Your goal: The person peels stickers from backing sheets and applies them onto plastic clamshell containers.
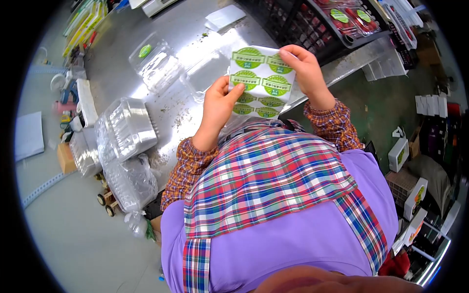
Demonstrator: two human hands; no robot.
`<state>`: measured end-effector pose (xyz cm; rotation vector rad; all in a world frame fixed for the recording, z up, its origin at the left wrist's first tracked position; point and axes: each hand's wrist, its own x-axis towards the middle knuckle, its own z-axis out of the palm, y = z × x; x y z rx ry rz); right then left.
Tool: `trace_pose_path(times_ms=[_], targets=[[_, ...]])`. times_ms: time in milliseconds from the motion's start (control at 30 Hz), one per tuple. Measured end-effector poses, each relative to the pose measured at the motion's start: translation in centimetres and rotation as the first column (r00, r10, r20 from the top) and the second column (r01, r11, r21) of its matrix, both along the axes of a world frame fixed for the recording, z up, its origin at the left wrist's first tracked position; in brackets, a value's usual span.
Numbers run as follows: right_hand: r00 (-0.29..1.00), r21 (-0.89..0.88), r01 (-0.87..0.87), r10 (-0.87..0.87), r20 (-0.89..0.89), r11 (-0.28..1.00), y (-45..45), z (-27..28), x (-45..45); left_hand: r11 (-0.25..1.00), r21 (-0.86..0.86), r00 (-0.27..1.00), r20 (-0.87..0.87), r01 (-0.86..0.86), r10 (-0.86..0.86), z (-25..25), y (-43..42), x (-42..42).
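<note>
Between both hands I hold a white sheet of round green stickers (262, 83), raised over the near edge of the metal table. My left hand (218, 105) pinches its left edge, thumb on top. At the upper right corner my right hand (306, 71) grips it, thumb and fingers closed on the paper. Just beyond the sheet lies a clear plastic container (202, 78), partly hidden by it. Farther left sits another clear container (155, 63) with a green sticker on its lid.
A black crate (312, 29) at the back right holds sticker-marked clear packs of red fruit (349, 22). Stacked clear containers (129, 129) in a plastic bag stand at the left table edge. White paper (225, 18) lies at the back. White boxes (398, 155) stand at far right.
</note>
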<state>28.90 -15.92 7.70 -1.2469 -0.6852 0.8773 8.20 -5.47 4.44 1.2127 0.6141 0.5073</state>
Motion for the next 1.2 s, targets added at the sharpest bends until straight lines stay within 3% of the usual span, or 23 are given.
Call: trace_pose_path(times_ms=[100,133,200,233,367,467,500,600,833,933,1033,1200], targets=[[0.999,0.006,-0.005,0.005,-0.046,1.0,0.3,0.0,-0.2,0.999,-0.021,0.998,-0.035,0.044,-0.045,-0.2,0.2,-0.7],[0.999,-0.014,-0.013,0.012,-0.03,1.0,0.3,0.2,-0.4,0.974,0.221,0.993,-0.096,-0.047,0.069,-0.1,0.3,-0.9],[1.0,-0.055,-0.029,0.029,-0.005,0.998,0.3,0.6,-0.8,0.73,0.664,0.939,-0.124,-0.162,0.321,0.6,0.6,-1.2],[0.997,-0.084,-0.003,0.01,0.072,0.996,0.5,0.5,-1.0,0.603,0.765,0.929,-0.017,-0.225,0.369,2.1,0.6,-1.1],[0.984,-0.124,-0.086,0.104,0.148,0.989,1.0,0.7,-2.4,0.208,0.976,0.985,0.026,-0.062,0.17,7.4,-0.2,1.0],[0.993,-0.047,-0.081,0.085,0.082,0.996,1.1,1.0,-3.3,0.476,0.879,0.994,-0.032,-0.022,0.105,5.6,0.2,1.9],[0.995,-0.008,-0.096,0.096,-0.015,0.995,0.8,0.8,-3.1,0.521,0.853,0.995,-0.026,-0.028,0.097,5.4,0.3,1.9],[0.981,-0.03,-0.048,0.042,-0.189,0.998,0.0,1.2,-3.1,0.607,0.795,0.996,-0.04,-0.014,0.076,5.0,0.3,1.4],[0.987,-0.212,-0.062,0.029,-0.158,0.975,-1.1,1.0,-2.3,0.636,0.771,0.993,-0.072,-0.007,0.098,5.0,0.9,1.0],[0.985,-0.211,-0.074,0.038,-0.168,0.975,-1.1,0.6,-2.5,0.17,0.975,0.94,0.079,-0.142,0.332,6.4,0.2,1.7],[0.977,-0.201,-0.103,0.061,-0.206,0.974,-0.9,0.9,-2.9,0.206,0.975,0.99,0.062,-0.088,0.126,5.9,-0.5,2.1],[0.96,-0.208,-0.146,0.088,-0.266,0.967,-0.9,0.7,-2.9,0.136,0.986,0.989,0.075,-0.093,0.131,4.9,-0.4,2.6]])
